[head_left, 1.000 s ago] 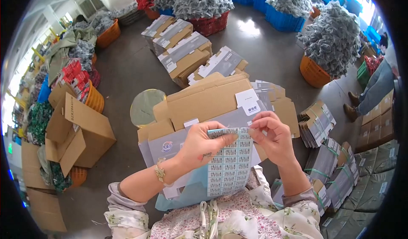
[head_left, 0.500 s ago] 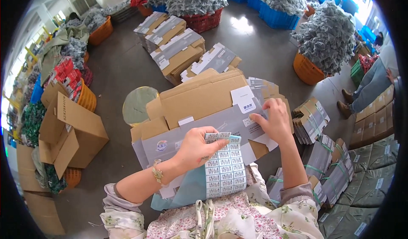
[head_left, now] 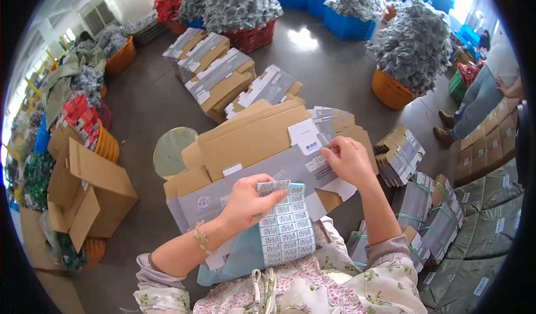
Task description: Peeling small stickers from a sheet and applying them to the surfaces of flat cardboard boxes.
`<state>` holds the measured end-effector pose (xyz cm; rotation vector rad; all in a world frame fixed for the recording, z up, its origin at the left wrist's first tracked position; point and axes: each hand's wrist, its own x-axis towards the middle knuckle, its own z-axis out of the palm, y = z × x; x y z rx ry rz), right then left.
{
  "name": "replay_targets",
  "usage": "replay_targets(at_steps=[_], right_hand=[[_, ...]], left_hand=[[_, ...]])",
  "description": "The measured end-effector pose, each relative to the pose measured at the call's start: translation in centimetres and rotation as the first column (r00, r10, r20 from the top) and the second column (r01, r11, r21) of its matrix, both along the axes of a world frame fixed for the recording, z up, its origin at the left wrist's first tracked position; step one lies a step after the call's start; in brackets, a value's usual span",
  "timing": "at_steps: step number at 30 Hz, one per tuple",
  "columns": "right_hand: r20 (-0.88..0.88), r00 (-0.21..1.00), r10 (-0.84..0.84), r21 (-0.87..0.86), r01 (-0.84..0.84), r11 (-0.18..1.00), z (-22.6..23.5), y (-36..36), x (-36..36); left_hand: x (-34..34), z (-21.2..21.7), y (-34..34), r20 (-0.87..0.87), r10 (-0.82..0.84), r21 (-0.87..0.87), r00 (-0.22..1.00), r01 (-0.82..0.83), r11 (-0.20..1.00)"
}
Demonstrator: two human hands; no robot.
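A long sheet of small white barcode labels (head_left: 287,233) hangs from my left hand (head_left: 248,203), its top edge pinched and folded over between thumb and fingers. Light blue backing paper (head_left: 245,247) shows beside it. Across my lap lies a flattened grey-and-brown cardboard box (head_left: 251,138), printed side partly up. My right hand (head_left: 353,162) is over the box's right part, fingers loosely bent and thumb apart from them, with nothing visible between. By the thumb tip, a small white label (head_left: 315,163) lies on the grey panel, just below a white flap (head_left: 305,136).
Stacks of flattened boxes lie ahead (head_left: 220,82) and, strapped in green, at right (head_left: 401,156). A round stool (head_left: 174,151) stands beyond the box. An open carton (head_left: 97,185) is at left. Heaped baskets (head_left: 393,87) stand farther off; a person (head_left: 474,104) stands at far right.
The view has shifted slightly, so the surroundings sit a little farther left. My right thumb has drawn slightly off the small label, showing more of it. My left hand still grips the label sheet.
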<state>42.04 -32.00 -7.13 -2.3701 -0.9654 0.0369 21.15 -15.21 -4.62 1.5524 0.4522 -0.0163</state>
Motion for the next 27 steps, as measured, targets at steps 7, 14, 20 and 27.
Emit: replay_targets(at_steps=[7, 14, 20, 27], right_hand=[[-0.069, 0.996, 0.049, -0.155, -0.059, 0.986, 0.1, 1.3, -0.7], [-0.272, 0.958, 0.085, 0.137, -0.049, 0.989, 0.2, -0.7, -0.3], [-0.642, 0.677, 0.359, 0.576, 0.117, 0.809, 0.4, -3.0, 0.8], [-0.821, 0.483, -0.303, 0.411, 0.870, 0.274, -16.4, -9.8, 9.3]], left_hand=[[-0.5, 0.5, 0.0, 0.101, 0.017, 0.312, 0.995, -0.048, 0.949], [-0.1, 1.1, -0.9, 0.093, 0.111, 0.057, 0.989, -0.117, 0.992], [-1.3, 6.0, -1.7, 0.113, 0.140, 0.053, 0.984, -0.147, 0.988], [-1.0, 5.0, -0.9, 0.277, 0.244, -0.055, 0.929, -0.238, 0.970]])
